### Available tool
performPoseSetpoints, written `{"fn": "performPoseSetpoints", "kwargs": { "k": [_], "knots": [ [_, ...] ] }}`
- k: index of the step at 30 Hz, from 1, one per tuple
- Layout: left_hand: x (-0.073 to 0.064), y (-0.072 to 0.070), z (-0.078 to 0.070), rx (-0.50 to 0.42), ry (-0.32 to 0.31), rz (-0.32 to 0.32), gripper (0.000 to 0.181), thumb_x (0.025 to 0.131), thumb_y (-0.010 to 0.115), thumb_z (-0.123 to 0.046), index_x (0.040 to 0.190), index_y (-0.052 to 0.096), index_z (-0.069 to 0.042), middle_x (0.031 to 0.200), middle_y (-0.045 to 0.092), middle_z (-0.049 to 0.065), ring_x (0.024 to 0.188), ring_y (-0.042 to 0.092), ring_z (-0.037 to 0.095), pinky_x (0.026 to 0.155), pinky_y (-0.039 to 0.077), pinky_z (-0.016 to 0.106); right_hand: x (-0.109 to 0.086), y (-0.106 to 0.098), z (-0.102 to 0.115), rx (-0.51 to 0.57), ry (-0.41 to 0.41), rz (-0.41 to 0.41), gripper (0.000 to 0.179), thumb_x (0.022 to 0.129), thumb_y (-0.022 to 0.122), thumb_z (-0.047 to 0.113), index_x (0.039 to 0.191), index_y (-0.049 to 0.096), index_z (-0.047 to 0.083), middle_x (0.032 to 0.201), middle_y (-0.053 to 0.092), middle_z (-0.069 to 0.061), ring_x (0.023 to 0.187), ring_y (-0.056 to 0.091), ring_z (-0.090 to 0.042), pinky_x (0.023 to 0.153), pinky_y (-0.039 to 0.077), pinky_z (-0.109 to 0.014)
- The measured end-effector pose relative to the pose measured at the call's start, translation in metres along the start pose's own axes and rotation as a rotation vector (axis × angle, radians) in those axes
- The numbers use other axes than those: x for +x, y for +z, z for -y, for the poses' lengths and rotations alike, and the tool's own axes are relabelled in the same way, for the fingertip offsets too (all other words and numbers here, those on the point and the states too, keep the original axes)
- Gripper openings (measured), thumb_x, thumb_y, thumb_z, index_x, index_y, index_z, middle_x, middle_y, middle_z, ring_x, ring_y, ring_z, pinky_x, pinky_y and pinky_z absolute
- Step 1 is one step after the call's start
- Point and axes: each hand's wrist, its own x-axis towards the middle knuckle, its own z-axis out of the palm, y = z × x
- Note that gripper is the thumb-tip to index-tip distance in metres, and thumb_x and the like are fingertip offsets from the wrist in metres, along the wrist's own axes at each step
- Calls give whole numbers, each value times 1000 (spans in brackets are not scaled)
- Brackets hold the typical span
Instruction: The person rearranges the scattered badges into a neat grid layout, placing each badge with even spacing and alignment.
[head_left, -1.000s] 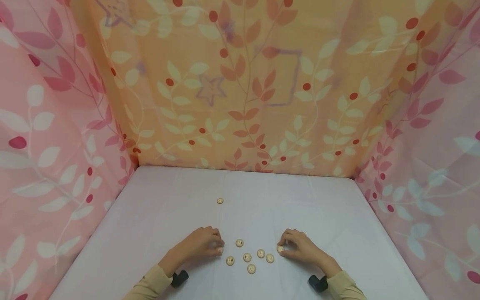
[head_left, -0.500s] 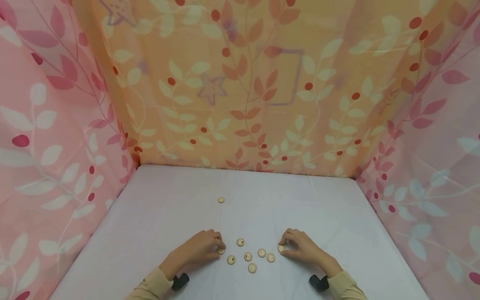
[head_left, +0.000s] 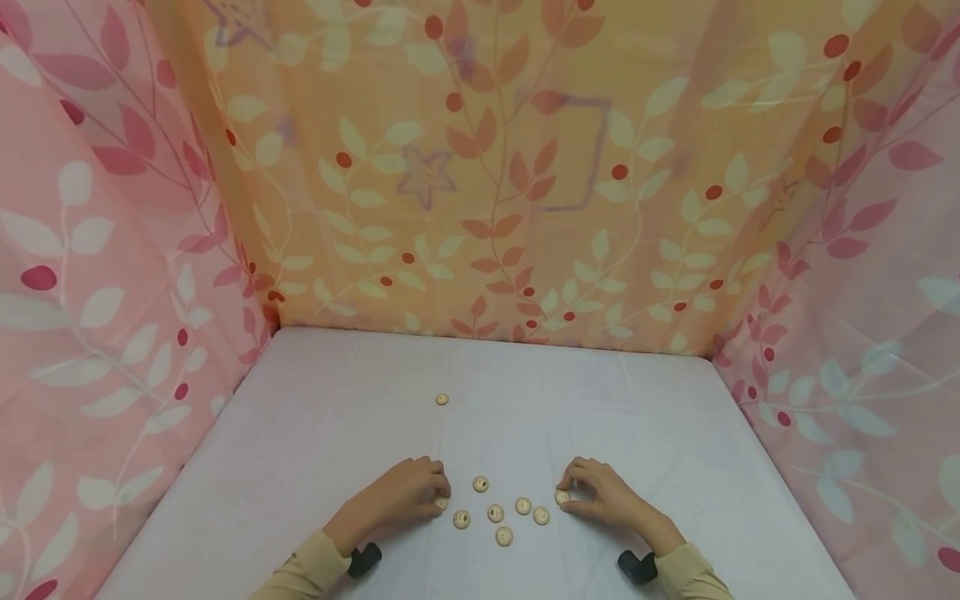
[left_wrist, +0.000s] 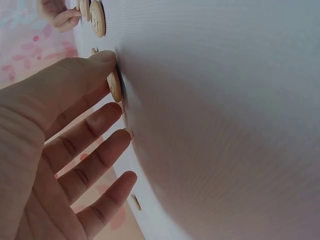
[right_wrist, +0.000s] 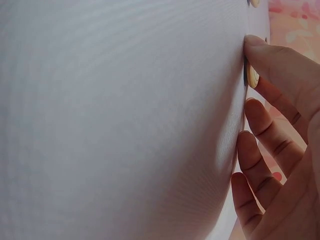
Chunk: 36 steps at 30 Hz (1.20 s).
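Observation:
Low over the white table, my left hand (head_left: 405, 492) pinches a small round wooden disc (left_wrist: 115, 86) between thumb and forefinger, its edge right at the cloth. On the opposite side, my right hand (head_left: 600, 496) holds a similar disc (right_wrist: 253, 75) by thumb and forefinger, also at table level. The other fingers of both hands are spread and loosely bent. Between the hands lie several more discs with dark printed marks, among them a disc (head_left: 481, 484) at the back of the group and a disc (head_left: 504, 536) at its front. The marks are too small to read.
One lone disc (head_left: 442, 399) lies farther back on the white cloth (head_left: 600, 400). A patterned orange curtain (head_left: 495, 167) closes off the back, with pink curtains (head_left: 90, 250) at both sides. Black wrist devices (head_left: 637, 567) sit at both wrists.
My left hand has shifted slightly, with its disc showing a little more under the fingertips than a second ago. The right hand and the lying discs stay in place.

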Motion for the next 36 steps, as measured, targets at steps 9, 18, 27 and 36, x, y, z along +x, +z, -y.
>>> {"fn": "performPoseSetpoints", "kwargs": {
  "k": [9,18,27,36],
  "knots": [
    [2,-1,2,59,38,-55,14,77,73,-28,90,70,-24,85,57,-13,74,45,2,66,40,22,0,0,1,-8,-13,-16,19,78,70,40,89,59,30,95,56,19,84,49,-3,73,38,-27],
    [4,-11,15,70,2,-80,16,77,73,-28,91,70,-22,83,59,-12,74,47,2,68,43,26,0,-2,2,2,1,-5,18,79,70,40,90,58,30,95,56,19,85,49,-2,75,38,-28],
    [10,-18,33,90,-44,-118,16,79,71,-24,94,70,-19,87,62,-9,78,52,6,71,45,31,-1,2,0,-16,-39,-42,18,79,69,41,89,59,30,95,56,18,86,49,-3,74,37,-30],
    [21,-19,56,34,-104,-172,16,83,69,-25,97,71,-19,91,65,-9,84,57,8,74,46,31,0,-1,2,9,1,-5,19,79,69,43,89,58,31,97,56,20,86,49,-3,76,37,-30]
  ]
}}
